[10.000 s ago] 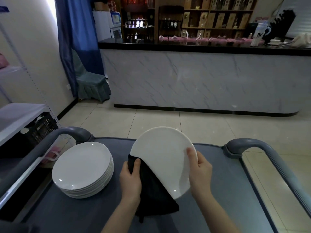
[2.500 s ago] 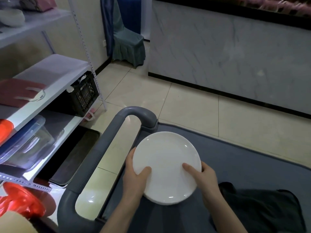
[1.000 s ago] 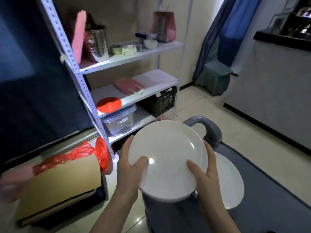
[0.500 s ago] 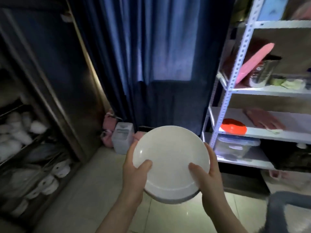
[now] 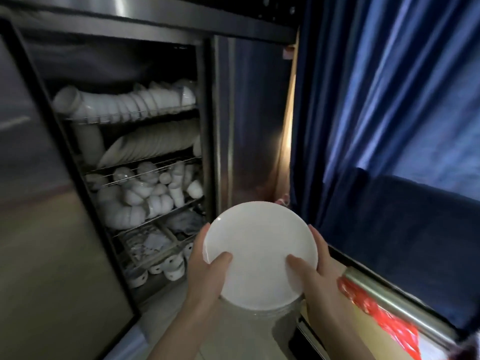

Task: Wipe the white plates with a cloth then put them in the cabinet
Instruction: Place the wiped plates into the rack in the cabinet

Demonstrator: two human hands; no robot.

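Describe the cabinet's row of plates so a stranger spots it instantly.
Look into the open steel cabinet on the left. On its second wire shelf down sits the row of plates. They lean on edge, unlike the nested bowls above and jumbled cups below.

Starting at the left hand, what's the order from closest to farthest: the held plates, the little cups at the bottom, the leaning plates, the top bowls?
1. Held plates: the left hand grips them.
2. Little cups: cabinet bottom, just left.
3. Leaning plates: second shelf, higher up.
4. Top bowls: highest shelf.
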